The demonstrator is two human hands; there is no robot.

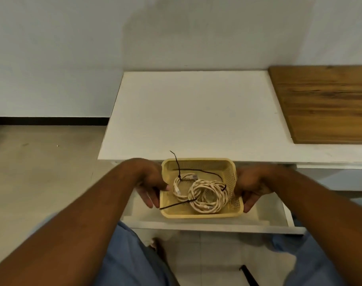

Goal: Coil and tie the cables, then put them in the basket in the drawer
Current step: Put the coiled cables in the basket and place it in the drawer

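Left grip, right grip clasp perforated basket of coiled cables.

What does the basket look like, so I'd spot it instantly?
Start at the white table; an open drawer juts from under its front edge. Over it, between the left hand and right hand, is the basket: pale yellow perforated plastic, holding coiled cream cables.
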